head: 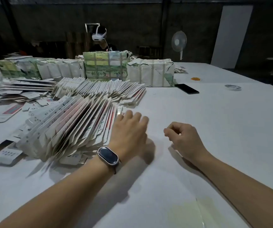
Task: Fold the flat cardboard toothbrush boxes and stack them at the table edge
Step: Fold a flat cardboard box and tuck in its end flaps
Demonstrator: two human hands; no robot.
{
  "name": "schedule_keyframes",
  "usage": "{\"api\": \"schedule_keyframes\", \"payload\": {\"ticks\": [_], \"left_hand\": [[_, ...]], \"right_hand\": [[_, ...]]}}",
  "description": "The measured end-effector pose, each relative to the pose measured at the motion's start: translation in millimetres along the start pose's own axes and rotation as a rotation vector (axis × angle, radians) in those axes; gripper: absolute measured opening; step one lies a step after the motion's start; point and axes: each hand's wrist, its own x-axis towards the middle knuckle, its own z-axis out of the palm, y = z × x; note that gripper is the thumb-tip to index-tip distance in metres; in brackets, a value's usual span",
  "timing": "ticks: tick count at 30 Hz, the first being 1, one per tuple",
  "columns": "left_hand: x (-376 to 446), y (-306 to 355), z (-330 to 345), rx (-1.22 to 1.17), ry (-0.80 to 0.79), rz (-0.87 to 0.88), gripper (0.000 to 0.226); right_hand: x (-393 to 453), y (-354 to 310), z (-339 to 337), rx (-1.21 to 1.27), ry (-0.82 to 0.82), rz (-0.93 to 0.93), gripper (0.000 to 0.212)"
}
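Left hand (129,129) reaches out flat over the white tabletop (214,129), fingers straight and together, its grip wide and holding nothing, fingertips just beside the right end of the near row of folded boxes (69,127) at ten o'clock from it, likely squaring that row so it stands tidy. There's a dark smartband (108,155) on that wrist. Right hand (180,134) rests at three o'clock of the left, fingers loosely curled, nothing between them that I can see; it looks idle, waiting for the next blank. Behind, at twelve o'clock, a second fanned row (99,89) leans the same way. The flat blanks (17,91) lie scattered at nine to ten o'clock, within the left arm's reach. Wrapped bundles (106,66) sit further back; a phone (186,88) and tape roll (232,87) lie well apart at two o'clock.
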Motion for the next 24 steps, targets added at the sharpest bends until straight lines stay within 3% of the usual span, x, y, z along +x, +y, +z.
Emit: {"api": "schedule_keyframes", "payload": {"ticks": [5, 11, 19, 24], "left_hand": [[13.1, -26.4, 12.2, 0.195, -0.182, -0.128, 0.042], [21.3, -19.3, 12.1, 0.235, -0.289, -0.124, 0.031], [21.7, -13.5, 7.4, 0.119, -0.09, -0.056, 0.019], [23.4, -12.5, -20.1, -0.103, 0.141, 0.047, 0.028]], "right_hand": [[0.1, -1.2, 1.9, 0.012, -0.052, 0.031, 0.024], [-0.1, -0.8, 0.8, 0.007, -0.06, 0.038, 0.024], [0.6, -1.5, 1.2, 0.012, -0.084, 0.044, 0.023], [0.8, -1.8, 2.0, 0.03, -0.064, 0.031, 0.02]]}}
